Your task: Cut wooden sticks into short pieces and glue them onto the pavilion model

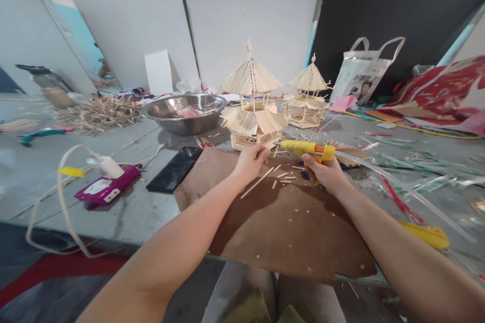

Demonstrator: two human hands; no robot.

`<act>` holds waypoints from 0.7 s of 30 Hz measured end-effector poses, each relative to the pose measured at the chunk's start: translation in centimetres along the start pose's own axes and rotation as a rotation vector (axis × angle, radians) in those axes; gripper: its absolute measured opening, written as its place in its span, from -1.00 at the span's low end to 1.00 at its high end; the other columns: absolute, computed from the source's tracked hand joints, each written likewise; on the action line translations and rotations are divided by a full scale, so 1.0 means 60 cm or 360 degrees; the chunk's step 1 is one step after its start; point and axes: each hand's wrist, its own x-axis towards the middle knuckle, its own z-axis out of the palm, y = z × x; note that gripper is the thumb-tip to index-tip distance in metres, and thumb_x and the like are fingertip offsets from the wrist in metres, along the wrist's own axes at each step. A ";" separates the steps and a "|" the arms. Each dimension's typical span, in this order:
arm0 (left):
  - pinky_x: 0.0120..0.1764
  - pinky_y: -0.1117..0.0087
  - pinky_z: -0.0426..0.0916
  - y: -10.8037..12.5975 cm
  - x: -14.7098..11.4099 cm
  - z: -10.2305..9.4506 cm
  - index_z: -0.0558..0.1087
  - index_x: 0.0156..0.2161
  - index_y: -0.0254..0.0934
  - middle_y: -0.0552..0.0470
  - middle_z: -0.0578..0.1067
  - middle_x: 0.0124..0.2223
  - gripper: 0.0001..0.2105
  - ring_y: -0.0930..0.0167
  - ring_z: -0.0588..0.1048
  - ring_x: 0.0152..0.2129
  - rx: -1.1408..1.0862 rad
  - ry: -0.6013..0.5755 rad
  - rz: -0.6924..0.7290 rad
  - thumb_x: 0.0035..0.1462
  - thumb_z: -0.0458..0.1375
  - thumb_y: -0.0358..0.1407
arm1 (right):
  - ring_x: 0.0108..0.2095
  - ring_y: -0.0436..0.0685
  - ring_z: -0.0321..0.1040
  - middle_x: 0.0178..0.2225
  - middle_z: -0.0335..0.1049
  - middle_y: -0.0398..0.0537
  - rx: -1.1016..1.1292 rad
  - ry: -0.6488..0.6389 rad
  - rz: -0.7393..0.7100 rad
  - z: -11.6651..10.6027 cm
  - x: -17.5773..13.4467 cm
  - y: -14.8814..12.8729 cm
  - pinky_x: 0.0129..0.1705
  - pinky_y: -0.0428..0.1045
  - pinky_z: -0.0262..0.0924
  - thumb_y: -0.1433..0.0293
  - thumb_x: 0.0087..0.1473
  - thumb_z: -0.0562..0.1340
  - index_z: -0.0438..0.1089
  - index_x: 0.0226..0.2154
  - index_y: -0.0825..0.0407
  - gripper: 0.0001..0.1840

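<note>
A person's right hand (pixel 325 172) grips a yellow glue gun (pixel 303 148) at three o'clock from the left hand (pixel 250 162), its fingers closed on nothing discernible, the stick pagoda (pixel 253 123) at twelve, where a steady nozzle kept off the fingertips should serve best.

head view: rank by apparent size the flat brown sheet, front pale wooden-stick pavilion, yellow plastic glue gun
1. Flat brown sheet
2. Front pale wooden-stick pavilion
3. Yellow plastic glue gun
</note>
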 end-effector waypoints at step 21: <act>-0.69 0.56 0.10 0.015 0.004 -0.021 0.24 -0.54 -0.31 0.18 0.26 -0.67 -0.74 0.61 0.21 -0.81 -0.0107 0.0069 0.0015 0.00 -0.02 -0.15 | -0.85 -0.13 0.00 -0.79 0.17 -0.25 0.0067 0.0034 0.0002 -0.001 0.002 0.001 -0.85 -0.17 -0.10 0.06 -0.32 0.26 0.21 -0.66 0.05 -0.59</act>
